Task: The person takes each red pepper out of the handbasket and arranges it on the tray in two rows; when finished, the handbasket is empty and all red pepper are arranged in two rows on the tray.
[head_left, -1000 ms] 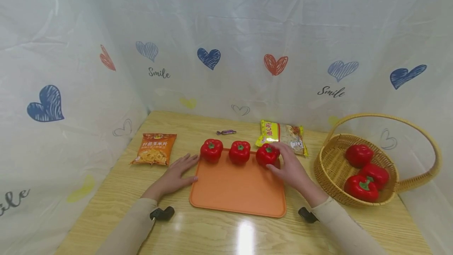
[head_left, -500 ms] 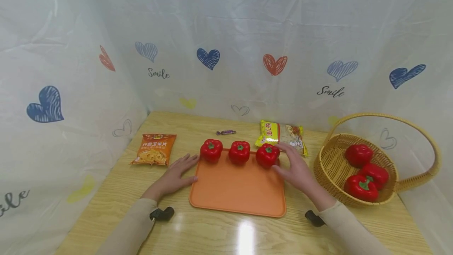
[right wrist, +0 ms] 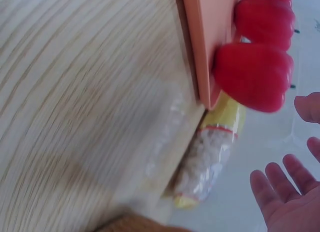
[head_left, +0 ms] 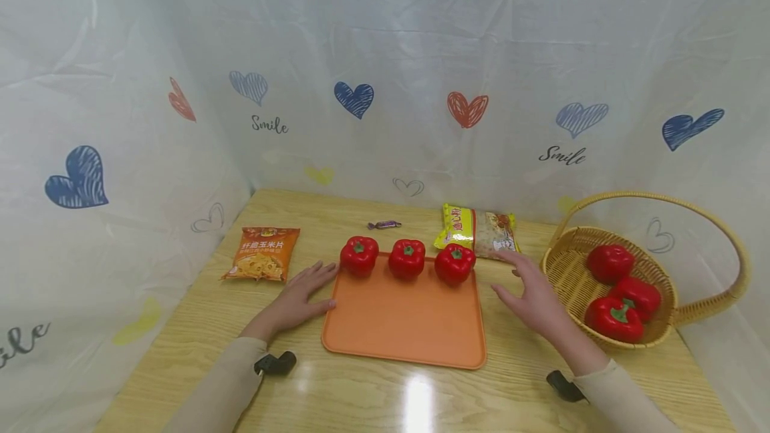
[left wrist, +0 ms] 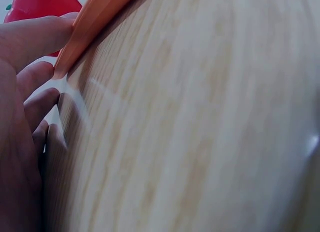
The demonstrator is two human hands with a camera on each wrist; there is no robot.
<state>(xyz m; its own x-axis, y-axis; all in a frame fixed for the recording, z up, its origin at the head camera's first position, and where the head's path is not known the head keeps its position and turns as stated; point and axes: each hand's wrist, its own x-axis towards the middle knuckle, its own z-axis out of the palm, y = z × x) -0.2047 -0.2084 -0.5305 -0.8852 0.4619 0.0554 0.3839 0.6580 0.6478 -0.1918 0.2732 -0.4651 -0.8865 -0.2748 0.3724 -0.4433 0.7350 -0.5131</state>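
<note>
Three red bell peppers stand in a row along the far edge of an orange tray (head_left: 403,326): a left one (head_left: 359,256), a middle one (head_left: 407,259) and a right one (head_left: 454,264). My left hand (head_left: 296,301) rests at the tray's left edge, its thumb touching the rim, as the left wrist view also shows. Between the tray and the basket, my right hand (head_left: 534,293) is apart from the right pepper, fingers spread and holding nothing. In the right wrist view that hand (right wrist: 295,197) is beside the nearest pepper (right wrist: 254,75), not touching it.
A wicker basket (head_left: 565,313) with a tall handle holds three more red peppers at the right. Behind the tray lie a yellow-ended pasta bag (head_left: 481,231) and a purple-wrapped candy (head_left: 384,224). An orange snack bag (head_left: 262,253) lies at the left. A printed curtain surrounds the table.
My right hand has let go of the right pepper and moved right, towards the basket. That pepper stays on the tray. The left hand has not moved.
</note>
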